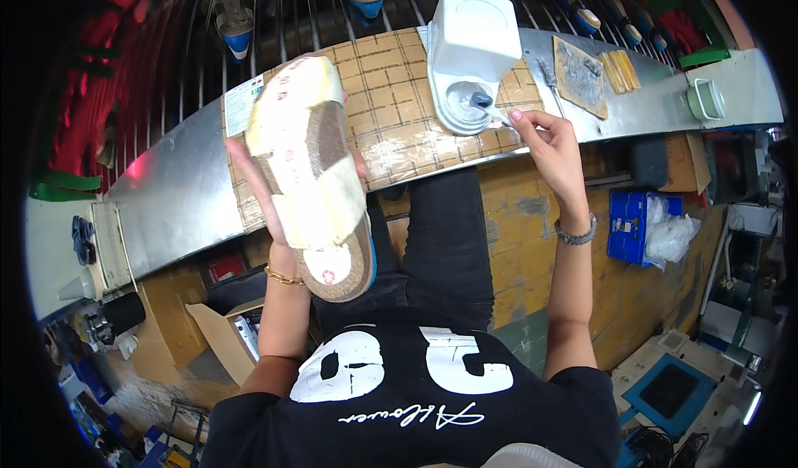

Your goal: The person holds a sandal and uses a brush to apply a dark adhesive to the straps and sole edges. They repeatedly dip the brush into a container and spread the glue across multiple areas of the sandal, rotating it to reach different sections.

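Note:
My left hand [264, 194] is closed around a sandal [317, 206] with pale yellow straps, a cork-coloured footbed edge and a blue sole. The sandal is raised at the near edge of the bench, its heel end toward me, and it hides part of that hand. In my right hand [550, 145] a small brush [496, 114] is pinched by its light handle between thumb and fingers. The dark bristles are over the round cup at the foot of a white dispenser [474, 40]; whether they touch the liquid I cannot tell.
Patterned cardboard [391, 94] covers the middle of the metal bench [170, 210]. Right of the dispenser lie a thin tool [549, 76], a worn board [580, 77] and yellow strips [619, 71]. Several shoes [366, 1] rest on rails behind. A blue crate [629, 227] stands below right.

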Tool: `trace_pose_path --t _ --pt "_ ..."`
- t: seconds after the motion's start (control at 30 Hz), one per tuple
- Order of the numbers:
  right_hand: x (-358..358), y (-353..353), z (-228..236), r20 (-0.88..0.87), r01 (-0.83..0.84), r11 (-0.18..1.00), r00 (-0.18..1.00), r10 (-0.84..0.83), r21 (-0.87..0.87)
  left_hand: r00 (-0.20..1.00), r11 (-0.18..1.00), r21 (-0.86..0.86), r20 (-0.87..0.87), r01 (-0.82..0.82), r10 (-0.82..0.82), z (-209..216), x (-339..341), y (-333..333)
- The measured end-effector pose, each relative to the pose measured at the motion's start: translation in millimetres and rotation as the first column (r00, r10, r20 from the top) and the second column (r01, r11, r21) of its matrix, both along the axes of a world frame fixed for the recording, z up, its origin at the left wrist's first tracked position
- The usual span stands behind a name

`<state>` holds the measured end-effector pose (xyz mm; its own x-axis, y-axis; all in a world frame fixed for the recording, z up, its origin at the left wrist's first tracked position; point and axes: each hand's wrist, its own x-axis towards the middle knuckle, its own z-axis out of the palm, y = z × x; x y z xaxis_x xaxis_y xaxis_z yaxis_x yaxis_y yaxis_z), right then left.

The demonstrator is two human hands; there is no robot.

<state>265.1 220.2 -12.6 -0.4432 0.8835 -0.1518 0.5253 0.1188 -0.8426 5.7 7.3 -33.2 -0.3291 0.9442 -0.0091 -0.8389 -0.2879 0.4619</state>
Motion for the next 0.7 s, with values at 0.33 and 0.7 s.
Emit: trace_pose_path --t 0.33,0.7 --pt "-2 14 45 -0.128 -0.180 0.742 0.932 0.338 0.646 0.968 0.925 -0.363 -0.252 -0.114 0.020 4 12 7" --pt "-56 -72 99 -0.328 -0.111 0.720 0.836 0.441 0.685 0.828 0.985 -0.169 -0.556 -0.027 -0.073 49 43 11"
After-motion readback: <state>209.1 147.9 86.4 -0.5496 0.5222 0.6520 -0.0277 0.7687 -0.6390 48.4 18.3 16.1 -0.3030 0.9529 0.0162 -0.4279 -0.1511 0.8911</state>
